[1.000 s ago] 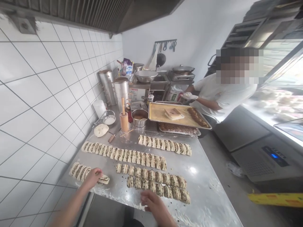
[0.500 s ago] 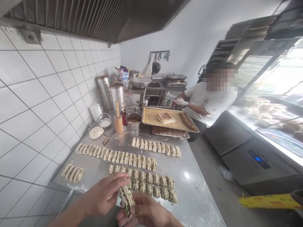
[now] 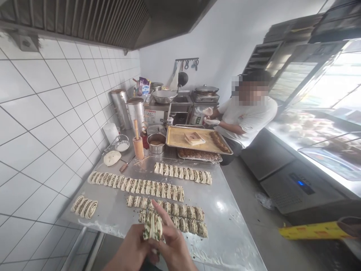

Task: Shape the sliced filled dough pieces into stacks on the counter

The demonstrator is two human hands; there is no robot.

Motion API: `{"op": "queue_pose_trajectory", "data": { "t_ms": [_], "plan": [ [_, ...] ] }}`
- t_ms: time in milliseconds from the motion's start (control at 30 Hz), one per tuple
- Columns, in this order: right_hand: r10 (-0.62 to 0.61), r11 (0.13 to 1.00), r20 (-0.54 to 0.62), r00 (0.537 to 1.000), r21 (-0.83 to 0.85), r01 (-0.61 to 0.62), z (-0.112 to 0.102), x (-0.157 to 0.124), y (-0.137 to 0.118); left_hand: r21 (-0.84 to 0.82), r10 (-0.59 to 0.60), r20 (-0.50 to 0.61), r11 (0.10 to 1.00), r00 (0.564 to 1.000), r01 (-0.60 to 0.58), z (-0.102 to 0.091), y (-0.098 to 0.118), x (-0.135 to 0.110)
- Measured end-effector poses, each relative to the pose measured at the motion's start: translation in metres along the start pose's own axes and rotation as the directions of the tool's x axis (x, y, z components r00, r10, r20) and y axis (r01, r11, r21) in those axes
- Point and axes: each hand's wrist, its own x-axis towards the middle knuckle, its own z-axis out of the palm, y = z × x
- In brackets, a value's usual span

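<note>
A stainless steel work table [image 3: 225, 237] runs ahead from the person's hands, which are at 6 o'clock, along a white tiled wall [image 3: 47, 124]. At 1 o'clock on the far end lies a yellow-lined sheet pan [image 3: 175, 141] holding a stacked square of pastry [image 3: 194, 138] and a long golden-brown log [image 3: 219, 142]. Under its near edge sits a tray of brown filling [image 3: 197, 155]. A co-worker [image 3: 248, 116] in a white T-shirt stands beyond it, with gloved hands raised at the far corner. At 12 o'clock, a steel bowl [image 3: 156, 143] holds a brown liquid. At 11 o'clock, two tall lidded steel canisters [image 3: 135, 113] stand near a small glass bowl [image 3: 122, 145] of something white, an upright wooden rolling pin [image 3: 138, 148] and a flat round of dough [image 3: 112, 158].

Rows of sliced green-filled dough spirals [image 3: 169, 190] cover the table's near half. Just above the hands, the left hand [image 3: 132, 246] and right hand [image 3: 173, 242] press together around a layered dough roll [image 3: 152, 227], pinching it upright between fingers and thumbs, with the right forefinger extended along its side.
</note>
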Motion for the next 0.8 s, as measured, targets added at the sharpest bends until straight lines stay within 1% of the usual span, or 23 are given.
{"op": "queue_pose_trajectory", "data": {
  "t_ms": [67,167,233,300,333,367,433,467,533,567,633,667,700,733,767,800],
  "plan": [
    [-0.014,0.998,-0.037,0.999,-0.066,0.011,0.0,0.0,0.006,-0.15,-0.095,0.072,0.983,0.993,0.105,0.006,0.004,-0.006],
    [-0.057,0.988,-0.056,0.997,-0.146,0.049,-0.005,-0.003,0.013,-0.357,-0.175,0.102,0.913,0.979,0.2,0.001,0.012,-0.009],
    [-0.101,0.975,0.009,0.995,-0.196,0.101,-0.013,-0.006,0.014,-0.514,-0.243,0.083,0.82,0.966,0.251,-0.006,0.012,-0.006],
    [-0.156,0.955,0.136,0.978,-0.233,0.185,-0.024,-0.009,0.014,-0.611,-0.3,0.054,0.744,0.952,0.269,-0.012,0.01,-0.002],
    [-0.184,0.943,0.2,0.962,-0.242,0.23,-0.029,-0.01,0.015,-0.626,-0.311,0.033,0.735,0.95,0.263,-0.015,0.009,-0.001],
    [-0.214,0.93,0.252,0.944,-0.244,0.276,-0.034,-0.01,0.015,-0.616,-0.306,0.006,0.749,0.952,0.244,-0.016,0.008,-0.001],
    [-0.268,0.908,0.305,0.914,-0.238,0.345,-0.038,-0.008,0.016,-0.538,-0.261,-0.047,0.82,0.964,0.196,-0.018,0.008,-0.002],
    [-0.275,0.906,0.31,0.91,-0.233,0.353,-0.037,-0.006,0.018,-0.478,-0.232,-0.066,0.861,0.97,0.174,-0.019,0.008,-0.003],
    [-0.231,0.925,0.294,0.928,-0.231,0.303,-0.031,-0.002,0.023,-0.327,-0.164,-0.046,0.934,0.985,0.141,-0.022,0.003,-0.004],
    [-0.176,0.941,0.272,0.946,-0.235,0.243,-0.027,0.0,0.028,-0.264,-0.13,-0.031,0.957,0.991,0.117,-0.025,-0.002,-0.002],
    [-0.028,0.964,0.174,0.984,-0.257,0.073,-0.018,0.006,0.041,-0.188,-0.077,-0.026,0.98,0.997,0.071,-0.034,-0.022,0.006],
    [0.045,0.964,0.092,0.995,-0.265,-0.019,-0.015,0.009,0.05,-0.167,-0.068,-0.051,0.984,0.996,0.058,-0.042,-0.035,0.013],
    [0.108,0.96,-0.011,0.994,-0.258,-0.107,-0.014,0.011,0.06,-0.145,-0.079,-0.098,0.987,0.992,0.064,-0.052,-0.051,0.022],
    [0.163,0.955,-0.115,0.98,-0.233,-0.186,-0.015,0.013,0.07,-0.113,-0.112,-0.16,0.989,0.981,0.095,-0.064,-0.068,0.032],
    [0.21,0.947,-0.213,0.954,-0.199,-0.253,-0.019,0.013,0.08,-0.063,-0.156,-0.226,0.987,0.961,0.146,-0.078,-0.085,0.042],
    [0.245,0.938,-0.302,0.921,-0.167,-0.304,-0.024,0.012,0.091,-0.007,-0.206,-0.299,0.977,0.932,0.214,-0.092,-0.102,0.052]
  ]
}}
